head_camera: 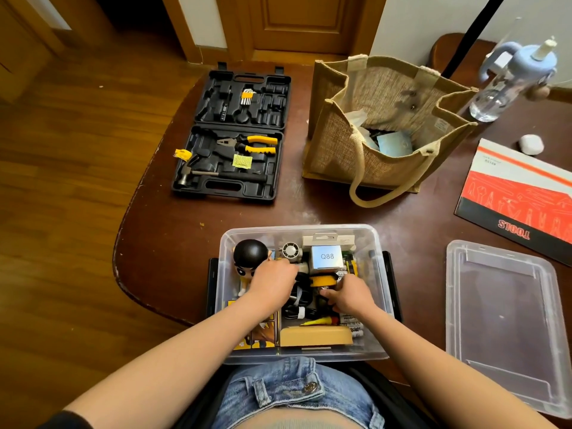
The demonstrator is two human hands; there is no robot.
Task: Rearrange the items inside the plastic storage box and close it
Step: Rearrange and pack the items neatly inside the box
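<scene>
A clear plastic storage box (379,243) stands at the table's near edge, packed with several items: a black-haired figurine (250,253), a small white fan (291,251), a silver Q88 box (326,257), a yellow tape measure (322,280), black cables (301,300), batteries (351,320) and a tan flat box (315,335). My left hand (272,281) reaches into the box's middle, fingers curled down by the fan; what they hold is hidden. My right hand (349,295) is curled among the items just below the tape measure. The clear lid (501,323) lies to the right.
An open black tool case (235,134) with pliers and a hammer lies at the back left. A jute bag (383,125) stands behind the box. A red and white tool booklet (520,196) and a water bottle (507,85) sit at the right.
</scene>
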